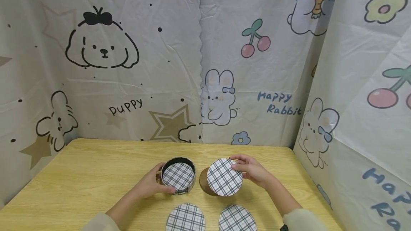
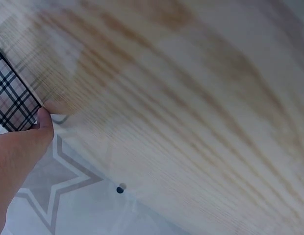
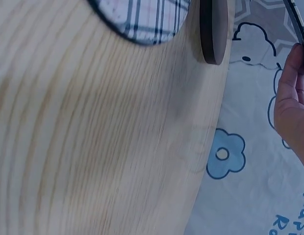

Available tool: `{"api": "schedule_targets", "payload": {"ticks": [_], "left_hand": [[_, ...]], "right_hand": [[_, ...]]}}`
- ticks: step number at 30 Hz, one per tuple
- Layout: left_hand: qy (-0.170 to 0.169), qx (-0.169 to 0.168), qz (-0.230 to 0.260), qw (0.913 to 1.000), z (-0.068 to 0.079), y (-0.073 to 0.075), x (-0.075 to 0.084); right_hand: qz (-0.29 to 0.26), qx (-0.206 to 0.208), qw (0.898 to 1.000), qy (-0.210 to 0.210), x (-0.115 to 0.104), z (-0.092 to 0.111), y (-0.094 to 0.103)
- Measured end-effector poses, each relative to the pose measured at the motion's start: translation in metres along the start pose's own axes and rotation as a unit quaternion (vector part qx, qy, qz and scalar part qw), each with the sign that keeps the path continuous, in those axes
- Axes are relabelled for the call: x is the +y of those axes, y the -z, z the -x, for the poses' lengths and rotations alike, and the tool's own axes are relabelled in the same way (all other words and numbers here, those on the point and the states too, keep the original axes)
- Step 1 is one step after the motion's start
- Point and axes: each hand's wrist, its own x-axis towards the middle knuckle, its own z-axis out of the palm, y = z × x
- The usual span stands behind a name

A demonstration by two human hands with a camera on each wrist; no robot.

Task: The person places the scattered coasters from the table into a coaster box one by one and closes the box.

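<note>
My left hand (image 1: 149, 185) grips a round plaid coaster holder (image 1: 178, 160) by its left side, with the thumb at the near edge. The holder has a dark inner wall, and a plaid disc face shows inside it. In the left wrist view, the thumb and fingers lie at the edge of its plaid side wall (image 2: 14, 100). My right hand (image 1: 253, 171) pinches a round plaid coaster (image 1: 224, 178) by its right edge, above the table. Partly hidden behind that coaster, a brown round disc (image 1: 204, 184) lies on the table.
Two more plaid coasters, one on the left (image 1: 185, 219) and one on the right (image 1: 237, 219), lie near the front of the wood-grain table (image 1: 96, 174). Printed cloth (image 1: 154, 81) hangs behind and on both sides of the table.
</note>
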Motion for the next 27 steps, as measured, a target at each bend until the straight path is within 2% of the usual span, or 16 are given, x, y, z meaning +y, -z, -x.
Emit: {"api": "schedule_targets", "payload": {"ticks": [17,27], "left_hand": [[-0.004,-0.007,0.003,1.0000,0.000,0.001,0.001],[-0.001,-0.011,0.004,0.9999,0.002,0.002,0.002]], "right_hand": [[-0.024,0.020,0.999,0.011,-0.001,-0.025,-0.034],[-0.042,0.040,0.998,0.018,0.005,-0.039,-0.047]]}}
